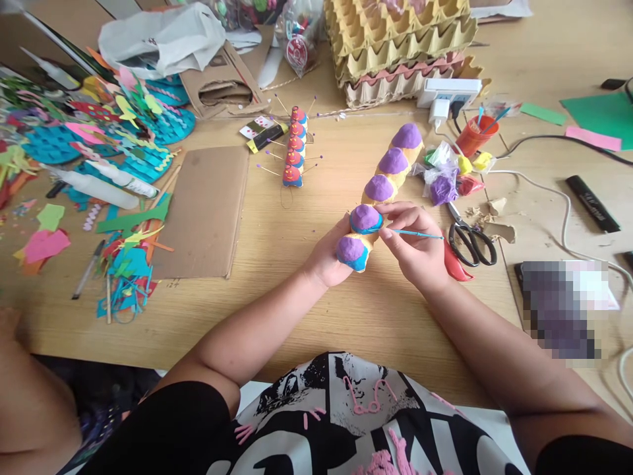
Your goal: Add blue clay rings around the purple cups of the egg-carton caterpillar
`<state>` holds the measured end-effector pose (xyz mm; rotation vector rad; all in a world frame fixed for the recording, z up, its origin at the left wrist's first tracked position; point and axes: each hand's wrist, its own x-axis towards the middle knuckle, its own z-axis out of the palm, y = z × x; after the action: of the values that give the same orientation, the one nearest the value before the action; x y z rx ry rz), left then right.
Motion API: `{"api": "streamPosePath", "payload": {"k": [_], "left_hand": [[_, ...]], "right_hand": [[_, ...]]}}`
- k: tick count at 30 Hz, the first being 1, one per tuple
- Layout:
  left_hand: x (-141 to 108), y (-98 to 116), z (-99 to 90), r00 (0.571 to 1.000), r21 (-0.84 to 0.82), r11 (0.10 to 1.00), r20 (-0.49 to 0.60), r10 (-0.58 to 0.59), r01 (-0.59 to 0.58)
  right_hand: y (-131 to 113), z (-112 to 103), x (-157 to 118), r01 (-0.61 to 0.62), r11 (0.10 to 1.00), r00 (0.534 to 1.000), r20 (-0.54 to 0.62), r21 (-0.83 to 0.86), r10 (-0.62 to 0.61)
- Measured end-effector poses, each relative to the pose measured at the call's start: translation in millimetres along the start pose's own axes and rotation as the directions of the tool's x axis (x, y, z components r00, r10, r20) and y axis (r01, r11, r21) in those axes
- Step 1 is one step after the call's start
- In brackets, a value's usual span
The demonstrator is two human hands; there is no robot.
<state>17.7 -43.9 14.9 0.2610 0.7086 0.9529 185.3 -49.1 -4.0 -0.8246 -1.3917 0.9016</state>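
Observation:
A yellowish egg-carton strip point(394, 162) with several purple domes slants away from me above the table. Blue covers the lower sides of its two nearest bumps. My left hand point(332, 256) supports the near end from the left and below, its fingers partly hidden behind the strip. In my right hand point(414, 241), thumb and fingers pinch a thin blue tool point(419, 234). The tool's tip touches the blue band on the second bump. A smaller red and blue strip with drawn faces and pins point(294, 146) stands farther back on the left.
Black scissors point(472, 243), purple clay in plastic point(444, 189) and an orange cup point(477, 136) lie right. Brown cardboard point(202, 211), glue bottles point(99, 188) and paper scraps point(47, 245) cover the left. Egg trays point(400, 56) stack behind. Another person's arm point(34, 396) is lower left.

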Motion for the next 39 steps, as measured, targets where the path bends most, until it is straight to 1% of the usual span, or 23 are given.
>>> {"api": "streamPosePath", "payload": {"k": [4, 8, 11, 18, 22, 25, 28, 33, 39], "left_hand": [[-1.4, 0.1, -0.1, 1.000, -0.006, 1.000, 0.009, 0.000, 0.000], [0.5, -1.1, -3.7, 1.000, 0.021, 1.000, 0.016, -0.010, 0.009], [2.3, -1.8, -5.1, 1.000, 0.023, 1.000, 0.021, -0.005, 0.005], [-2.5, 1.8, 2.9, 1.000, 0.031, 1.000, -0.006, -0.003, 0.003], [-5.2, 2.1, 4.4, 1.000, 0.034, 0.999, 0.018, 0.009, -0.009], [-3.3, 0.8, 0.9, 0.999, 0.049, 0.999, 0.031, 0.021, -0.023], [0.3, 0.3, -3.0, 0.999, 0.058, 0.998, 0.047, 0.010, -0.013], [3.3, 0.2, -5.6, 0.999, 0.040, 0.999, 0.038, -0.009, 0.007], [2.2, -1.2, -5.6, 0.999, 0.043, 0.999, 0.040, -0.008, 0.006]], "right_hand": [[-0.4, -0.6, -0.3, 0.016, 1.000, 1.000, 0.024, -0.027, -0.015], [1.5, 0.3, -0.5, 0.039, 0.998, 0.999, -0.005, -0.057, -0.039], [1.9, 0.9, -0.8, 0.032, 0.998, 0.999, -0.014, -0.058, -0.032], [-1.7, 0.3, 0.0, 0.023, 0.996, 1.000, -0.002, -0.082, -0.023], [-1.1, 1.1, 0.6, 0.031, 0.999, 0.999, -0.011, -0.042, -0.032], [0.2, 1.3, 0.2, 0.022, 1.000, 1.000, 0.012, 0.013, -0.022], [0.4, 1.1, 0.0, 0.002, 0.999, 1.000, 0.021, 0.039, -0.002], [-0.7, 1.1, 0.5, -0.014, 0.999, 1.000, 0.018, 0.031, 0.014], [1.0, 3.4, -0.2, 0.017, 1.000, 1.000, -0.026, 0.020, -0.017]]}}
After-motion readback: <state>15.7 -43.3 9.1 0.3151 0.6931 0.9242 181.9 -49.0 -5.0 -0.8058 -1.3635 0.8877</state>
